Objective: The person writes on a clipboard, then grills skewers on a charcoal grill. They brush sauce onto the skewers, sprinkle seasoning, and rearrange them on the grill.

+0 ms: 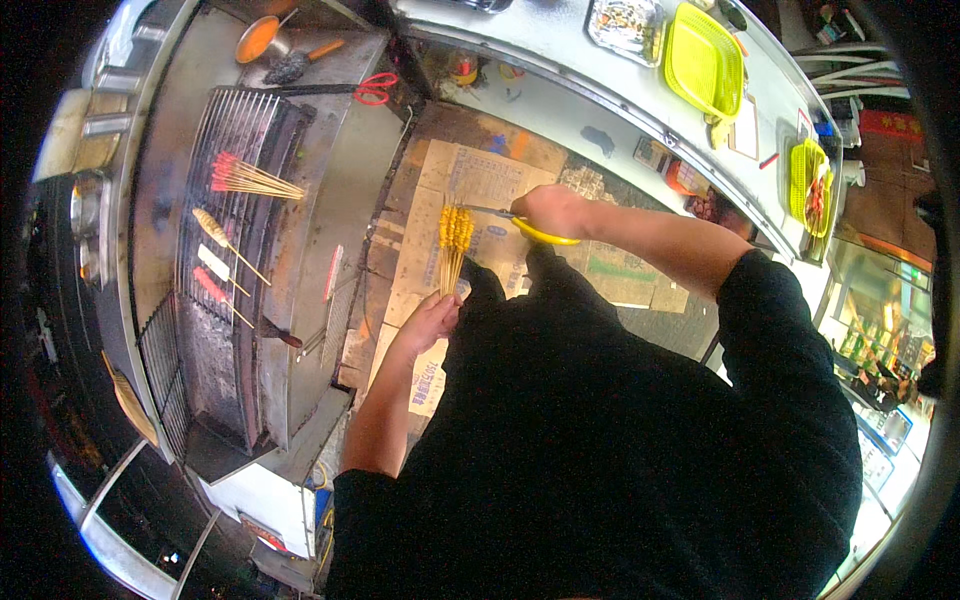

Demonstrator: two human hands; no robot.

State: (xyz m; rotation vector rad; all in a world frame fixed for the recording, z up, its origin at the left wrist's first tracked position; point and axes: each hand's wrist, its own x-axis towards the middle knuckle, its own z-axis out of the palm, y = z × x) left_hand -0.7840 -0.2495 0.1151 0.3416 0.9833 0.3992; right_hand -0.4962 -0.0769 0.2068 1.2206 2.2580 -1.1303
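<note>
My left hand [430,324] grips the bare stick ends of a bunch of skewers [454,232] threaded with yellow food, held upright above the cardboard on the floor. In my right hand [551,211] is a pair of scissors [545,232] with yellow handles; its blades reach to the tips of the yellow skewers. On the grill grate [202,142] at the left lies a fan of skewers with red food [244,174]. Nearer to me on the grate are a pale spiral-cut skewer [211,227], a white skewer [214,263] and a red one [210,285].
Red-handled tongs or scissors [374,88], a brush [300,64] and a bowl of orange-red seasoning [258,39] lie by the grill's far end. The counter at upper right bears a foil tray [626,30] and green plastic baskets [703,61]. Cardboard [420,247] covers the floor.
</note>
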